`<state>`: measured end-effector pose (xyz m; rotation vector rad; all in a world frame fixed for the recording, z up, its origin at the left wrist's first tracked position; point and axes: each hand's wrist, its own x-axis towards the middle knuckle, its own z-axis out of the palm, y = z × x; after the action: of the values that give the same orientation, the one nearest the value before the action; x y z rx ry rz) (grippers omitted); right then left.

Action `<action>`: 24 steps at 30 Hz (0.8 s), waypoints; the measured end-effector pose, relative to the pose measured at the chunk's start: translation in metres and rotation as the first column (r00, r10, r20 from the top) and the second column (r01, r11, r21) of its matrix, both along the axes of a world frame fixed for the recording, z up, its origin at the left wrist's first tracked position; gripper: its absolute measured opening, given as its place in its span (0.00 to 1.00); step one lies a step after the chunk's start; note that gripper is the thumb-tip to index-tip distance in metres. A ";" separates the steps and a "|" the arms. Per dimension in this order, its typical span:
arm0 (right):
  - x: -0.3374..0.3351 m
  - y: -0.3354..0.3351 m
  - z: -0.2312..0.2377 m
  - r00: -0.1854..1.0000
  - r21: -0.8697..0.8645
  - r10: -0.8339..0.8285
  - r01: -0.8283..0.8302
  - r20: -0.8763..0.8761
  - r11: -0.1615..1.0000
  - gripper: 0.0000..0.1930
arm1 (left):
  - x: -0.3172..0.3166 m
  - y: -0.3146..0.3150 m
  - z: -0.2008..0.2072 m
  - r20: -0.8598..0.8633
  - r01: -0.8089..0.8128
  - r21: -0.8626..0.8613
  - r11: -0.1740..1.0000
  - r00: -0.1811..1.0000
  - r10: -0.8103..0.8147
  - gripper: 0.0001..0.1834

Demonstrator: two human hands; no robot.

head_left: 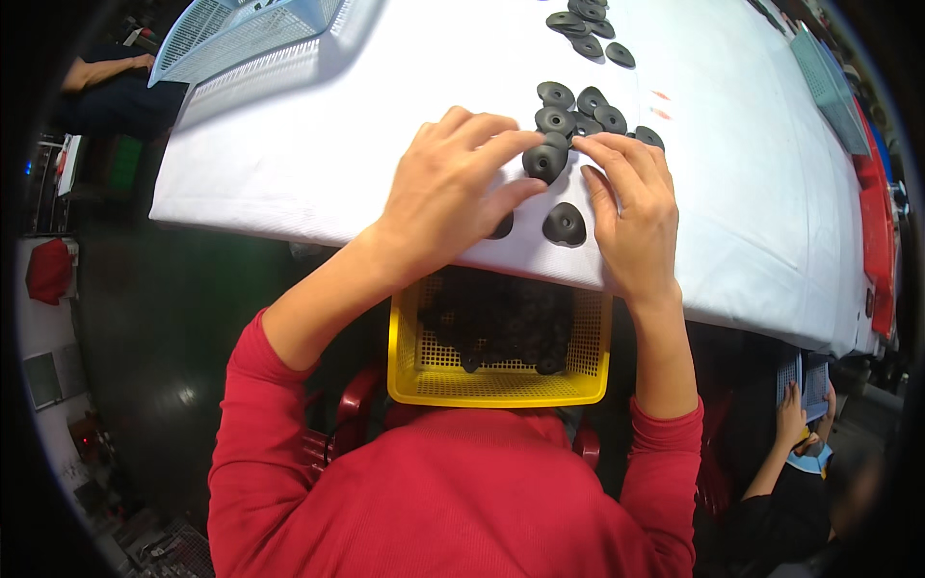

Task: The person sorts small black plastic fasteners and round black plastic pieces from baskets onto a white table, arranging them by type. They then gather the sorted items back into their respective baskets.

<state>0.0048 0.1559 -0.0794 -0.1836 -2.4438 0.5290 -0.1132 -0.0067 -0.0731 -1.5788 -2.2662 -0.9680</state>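
Note:
Small black rounded-triangular pieces with a raised, holed centre, rubber-like in look, lie on a white-covered table. My left hand [451, 181] has thumb and fingers around the edges of one black piece [545, 164], at the near side of a loose cluster [610, 119]. My right hand [640, 204] is just right of it, index fingertip at the cluster's edge and thumb apart from it, with nothing visible between them. A single black piece [565, 225] lies nearer the table edge between my hands. Another piece [502, 226] is partly hidden under my left hand.
A yellow basket [496, 390] of black pieces sits below the table's near edge. More pieces [584, 27] lie farther back on the white cloth [318, 173]. A blue basket [246, 43] stands far left. At right are a red container [875, 217] and another person's hands [792, 419].

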 end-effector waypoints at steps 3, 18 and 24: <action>-0.006 -0.003 -0.002 0.999 -0.019 -0.034 0.035 0.025 0.999 0.12 | 0.002 0.018 -0.006 -0.053 0.006 -0.003 1.000 0.999 -0.006 0.22; -0.020 0.018 0.009 0.991 0.233 0.096 -0.115 0.089 0.966 0.11 | -0.031 -0.024 0.012 -0.175 -0.166 -0.219 0.961 0.976 0.129 0.20; -0.027 0.024 0.005 0.984 0.456 0.168 -0.174 0.053 0.873 0.06 | -0.030 0.002 0.008 -0.093 0.095 -0.159 0.983 0.990 -0.110 0.13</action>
<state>-0.0223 0.1798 -0.0745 0.2316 -2.5318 0.0062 -0.1435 -0.0048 -0.0655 -1.7810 -2.2571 -0.7318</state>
